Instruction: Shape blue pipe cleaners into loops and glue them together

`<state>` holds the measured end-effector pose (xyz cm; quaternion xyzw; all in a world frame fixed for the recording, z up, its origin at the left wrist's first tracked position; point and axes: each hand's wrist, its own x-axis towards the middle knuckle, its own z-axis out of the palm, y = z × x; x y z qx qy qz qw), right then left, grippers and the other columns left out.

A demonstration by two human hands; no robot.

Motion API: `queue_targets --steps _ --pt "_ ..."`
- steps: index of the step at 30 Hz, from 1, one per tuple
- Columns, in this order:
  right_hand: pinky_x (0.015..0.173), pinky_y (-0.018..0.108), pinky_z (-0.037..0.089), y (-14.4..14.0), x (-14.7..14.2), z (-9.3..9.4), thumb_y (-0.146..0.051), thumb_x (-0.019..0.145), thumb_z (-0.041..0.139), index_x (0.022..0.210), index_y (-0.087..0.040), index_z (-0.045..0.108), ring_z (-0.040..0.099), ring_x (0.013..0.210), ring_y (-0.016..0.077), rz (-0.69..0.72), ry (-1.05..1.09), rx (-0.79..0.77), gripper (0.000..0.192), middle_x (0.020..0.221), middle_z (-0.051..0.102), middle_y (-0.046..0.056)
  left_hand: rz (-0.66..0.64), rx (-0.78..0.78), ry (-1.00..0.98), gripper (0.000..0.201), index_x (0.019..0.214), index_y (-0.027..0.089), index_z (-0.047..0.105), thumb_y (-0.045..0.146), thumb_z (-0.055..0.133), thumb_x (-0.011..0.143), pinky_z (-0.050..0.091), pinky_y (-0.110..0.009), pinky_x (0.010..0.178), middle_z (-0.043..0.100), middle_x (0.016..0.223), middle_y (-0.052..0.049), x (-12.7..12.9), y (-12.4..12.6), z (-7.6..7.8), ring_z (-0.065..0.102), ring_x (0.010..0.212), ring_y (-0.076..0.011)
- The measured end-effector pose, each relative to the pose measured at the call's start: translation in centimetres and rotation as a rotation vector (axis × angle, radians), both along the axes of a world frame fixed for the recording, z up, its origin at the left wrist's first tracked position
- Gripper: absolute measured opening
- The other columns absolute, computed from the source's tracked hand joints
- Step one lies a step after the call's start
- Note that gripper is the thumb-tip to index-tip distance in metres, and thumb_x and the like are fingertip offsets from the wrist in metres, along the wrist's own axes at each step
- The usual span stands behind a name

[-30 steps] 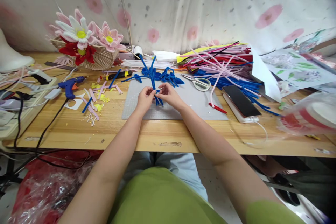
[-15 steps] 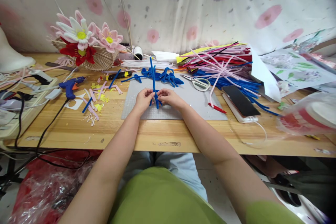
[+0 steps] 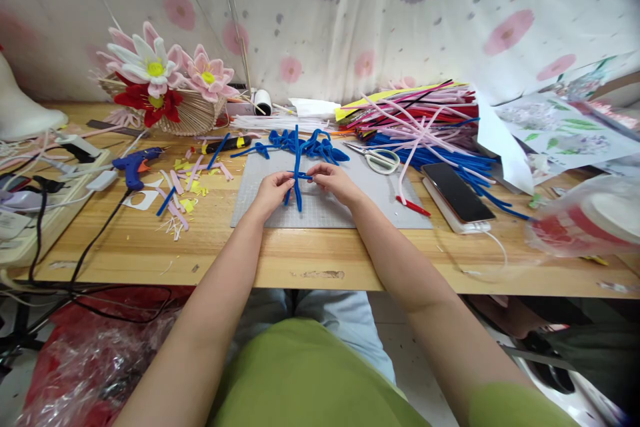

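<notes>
Over a grey cutting mat point(image 3: 365, 203), my left hand point(image 3: 273, 191) and my right hand point(image 3: 336, 180) both pinch a bundle of blue pipe cleaners point(image 3: 298, 170). The bundle stands nearly upright between my fingertips, with short ends hanging below them. Just behind it on the mat lies a heap of bent blue pipe cleaner pieces point(image 3: 305, 144).
A stack of pink, red and blue pipe cleaners point(image 3: 425, 123), scissors point(image 3: 377, 158) and a phone point(image 3: 457, 192) lie to the right. At left are a blue glue gun point(image 3: 133, 163), cut scraps point(image 3: 183, 190), a power strip with cables point(image 3: 30, 210) and a basket of pipe cleaner flowers point(image 3: 165, 90).
The long stems of the bundle swung from leaning left to nearly upright. My right hand shifted slightly right and away from me; both hands kept their grip.
</notes>
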<state>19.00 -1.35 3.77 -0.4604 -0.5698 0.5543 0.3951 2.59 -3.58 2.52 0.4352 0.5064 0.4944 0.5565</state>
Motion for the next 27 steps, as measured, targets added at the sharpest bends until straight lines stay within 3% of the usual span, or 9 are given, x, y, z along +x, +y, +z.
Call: queue_targets --steps 5,11,16,20,23,27 --pt "0.042 0.019 0.026 0.0 -0.1 -0.3 -0.015 0.058 0.05 0.073 -0.017 0.059 0.036 0.044 0.0047 -0.002 -0.012 0.011 0.017 0.064 0.061 -0.003 -0.027 0.027 0.015 0.018 0.079 0.015 0.061 0.017 0.069 0.063 0.041 -0.018 0.042 0.054 0.057 0.004 0.0 -0.1 0.1 0.05 0.046 -0.0062" --pt "0.043 0.018 0.027 -0.3 -0.9 -1.1 -0.018 0.059 0.055 0.075 -0.016 0.059 0.04 0.047 0.0047 0.156 -0.051 0.055 0.017 0.062 0.059 -0.004 0.005 -0.005 -0.002 0.024 0.079 0.014 0.062 0.03 0.07 0.063 0.042 -0.019 0.045 0.06 0.065 0.001 -0.2 0.0 0.2 0.055 0.054 -0.0088" --pt "0.047 0.019 0.031 -0.6 -1.1 -0.7 -0.025 0.063 0.062 0.074 -0.016 0.059 0.042 0.051 0.0051 0.203 -0.009 0.084 0.014 0.061 0.057 -0.005 -0.008 -0.038 -0.21 0.029 0.072 0.015 0.055 0.032 0.075 0.059 0.045 -0.019 0.05 0.06 0.065 0.002 -0.8 0.1 0.5 0.056 0.055 -0.0075" --pt "0.043 0.019 0.024 -0.5 -0.8 -0.7 -0.033 0.066 0.063 0.072 -0.016 0.058 0.035 0.043 0.0043 0.255 -0.013 0.071 0.019 0.052 0.048 -0.007 0.014 -0.087 -0.34 0.028 0.071 0.016 0.051 0.025 0.075 0.06 0.046 -0.018 0.055 0.059 0.065 0.004 -1.1 0.3 0.9 0.057 0.058 -0.0058" --pt "0.042 0.019 0.023 -0.4 -0.7 -0.9 -0.036 0.067 0.064 0.074 -0.016 0.056 0.035 0.042 0.0046 0.293 -0.014 0.067 0.023 0.05 0.046 -0.008 0.062 -0.052 -0.329 0.027 0.07 0.016 0.049 0.026 0.073 0.063 0.046 -0.018 0.056 0.059 0.066 0.004 -1.0 0.3 0.9 0.056 0.059 -0.0056" --pt "0.046 0.02 0.033 -0.4 -0.9 -1.2 -0.041 0.067 0.065 0.081 -0.019 0.051 0.043 0.048 0.007 0.249 0.007 0.086 0.03 0.056 0.051 -0.007 0.08 0.036 -0.19 0.027 0.072 0.015 0.052 0.03 0.072 0.062 0.047 -0.02 0.056 0.06 0.069 0.002 -0.6 0.3 0.5 0.057 0.062 -0.0079"
